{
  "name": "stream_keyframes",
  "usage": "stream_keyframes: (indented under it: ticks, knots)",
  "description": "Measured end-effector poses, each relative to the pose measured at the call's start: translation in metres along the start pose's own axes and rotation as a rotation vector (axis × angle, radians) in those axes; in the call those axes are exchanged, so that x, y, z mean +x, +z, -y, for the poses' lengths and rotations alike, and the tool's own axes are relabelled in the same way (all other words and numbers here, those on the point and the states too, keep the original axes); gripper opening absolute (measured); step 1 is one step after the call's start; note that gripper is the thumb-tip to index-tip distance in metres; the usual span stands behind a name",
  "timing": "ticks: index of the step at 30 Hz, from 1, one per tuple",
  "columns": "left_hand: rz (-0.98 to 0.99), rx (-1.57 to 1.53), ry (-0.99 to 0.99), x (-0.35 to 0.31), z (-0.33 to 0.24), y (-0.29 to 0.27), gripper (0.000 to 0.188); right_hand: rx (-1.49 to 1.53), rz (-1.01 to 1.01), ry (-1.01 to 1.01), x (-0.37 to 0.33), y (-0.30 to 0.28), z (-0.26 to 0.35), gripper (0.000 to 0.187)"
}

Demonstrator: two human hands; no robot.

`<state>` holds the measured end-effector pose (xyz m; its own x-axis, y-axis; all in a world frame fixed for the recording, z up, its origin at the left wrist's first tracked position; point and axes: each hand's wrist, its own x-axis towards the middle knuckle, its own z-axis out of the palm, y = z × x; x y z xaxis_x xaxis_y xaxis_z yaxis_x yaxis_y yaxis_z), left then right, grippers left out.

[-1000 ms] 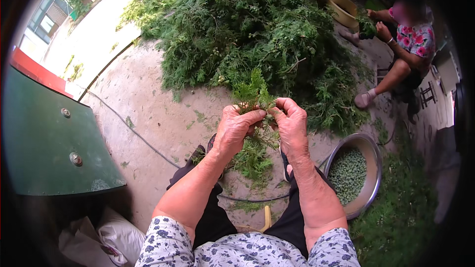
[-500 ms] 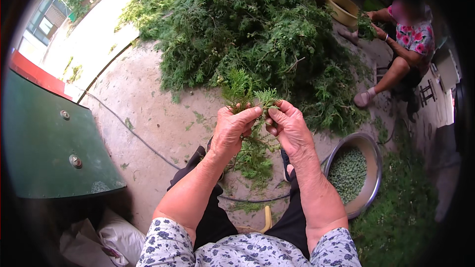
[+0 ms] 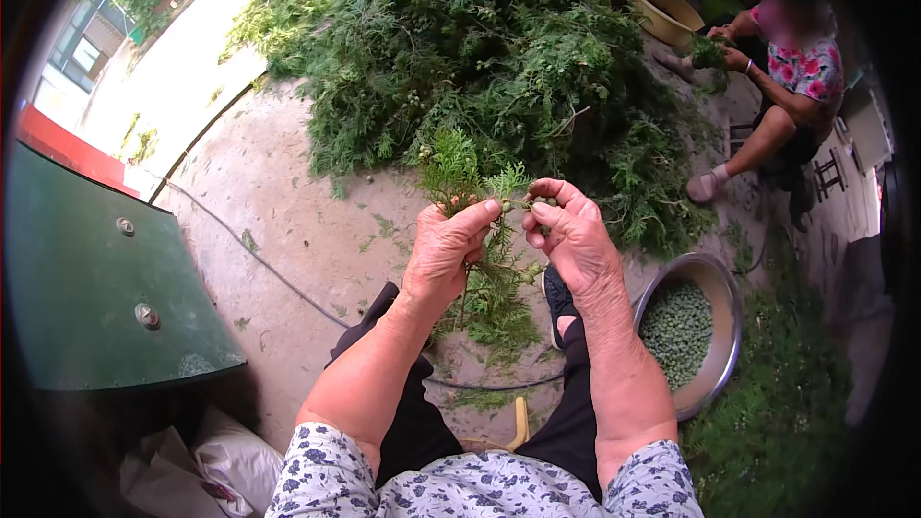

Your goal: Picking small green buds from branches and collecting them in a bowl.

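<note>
My left hand (image 3: 439,247) is closed round a leafy green conifer sprig (image 3: 449,168). Its fronds rise above the thumb, and more of its twigs hang below the fist. A small round green cone shows by the left thumb tip. Close on the right, my right hand (image 3: 583,247) has its thumb and fingers curled in a pinch, with small green cones (image 3: 544,228) between them; how many is partly hidden. Beside my right forearm stands a metal basin (image 3: 737,326) partly filled with small green cones (image 3: 674,334).
Ahead lies a large heap of cut conifer branches (image 3: 460,67). Another person (image 3: 804,67) sits at the far right handling a sprig, near a yellow basin (image 3: 662,11). A green metal panel (image 3: 106,278) is at left, a cable (image 3: 278,273) crosses the floor, and more greenery (image 3: 777,412) lies right.
My right hand has drawn slightly right, away from the left thumb, and cones now show in its fingers. My left hand keeps its hold on the sprig.
</note>
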<state>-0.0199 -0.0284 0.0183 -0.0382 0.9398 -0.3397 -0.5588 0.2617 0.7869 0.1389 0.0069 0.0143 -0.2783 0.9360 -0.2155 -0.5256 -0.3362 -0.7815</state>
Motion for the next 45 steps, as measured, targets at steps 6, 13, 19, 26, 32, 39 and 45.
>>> stream_keyframes:
  ticks: [6,13,19,26,32,39,45]
  knots:
    - [-0.012,0.122,0.029,-0.005,0.000,0.012,0.008,-0.116,0.036,0.079,-0.006,0.009,-0.012,0.016]
    - [0.041,-0.087,-0.058,0.003,-0.003,0.002,0.008,-0.097,-0.024,0.016,-0.003,-0.038,0.023,0.014]
    - [-0.106,-0.241,-0.049,0.011,-0.003,-0.014,0.011,-0.536,-0.536,-0.154,-0.058,-0.181,0.081,0.023]
    - [-0.117,-0.370,-0.113,0.018,0.003,-0.008,0.009,-1.590,-1.099,0.059,-0.165,-0.343,0.089,0.035]
    - [-0.134,-0.341,-0.108,0.015,0.005,-0.001,0.009,-0.688,-0.328,-0.203,-0.074,-0.096,0.059,0.023]
    - [-0.151,-0.297,-0.064,0.014,0.007,0.001,0.013,-0.602,-0.055,-0.164,-0.032,0.018,-0.002,0.021]
    - [0.073,0.043,0.072,0.004,0.001,-0.001,0.024,-0.646,-0.114,-0.214,-0.019,0.016,-0.009,0.018]
